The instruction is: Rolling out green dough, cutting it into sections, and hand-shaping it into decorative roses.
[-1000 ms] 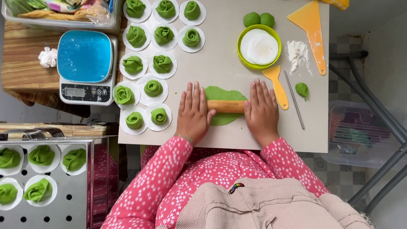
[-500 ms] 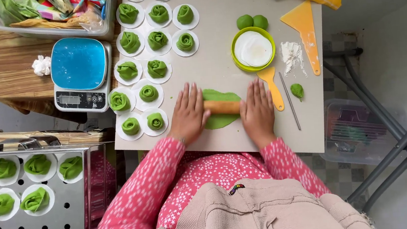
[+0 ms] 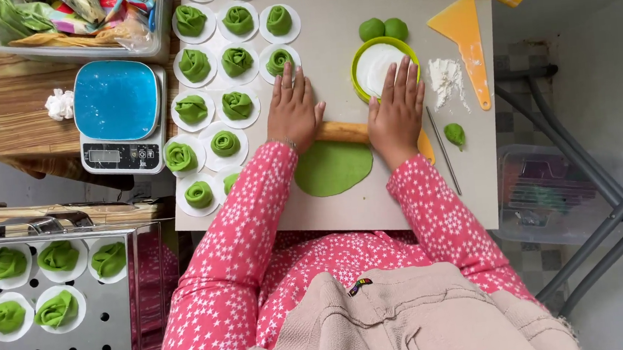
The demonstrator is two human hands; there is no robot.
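Observation:
My left hand [image 3: 292, 113] and my right hand [image 3: 396, 111] press flat, fingers stretched out, on the two ends of a wooden rolling pin [image 3: 345, 131]. The pin lies across the far edge of a flat round of green dough [image 3: 333, 169] on the grey table [image 3: 327, 8]. Just beyond my right fingers stands a green-rimmed bowl of white flour [image 3: 355, 58]. Beyond my left fingers lie green rose-shaped buns on white paper rounds [image 3: 234, 62].
Two green dough balls [image 3: 381, 28], an orange scraper [image 3: 464, 34], a flour pile [image 3: 444, 77], a thin metal stick [image 3: 443, 148] and a small dough piece [image 3: 455, 134] lie at the right. A blue kitchen scale [image 3: 119, 117] sits left. A perforated steamer tray [image 3: 45, 311] holds more buns.
Both hands have pushed the rolling pin away from my body over the dough. The green round now lies flatter, wider and uncovered on the near side.

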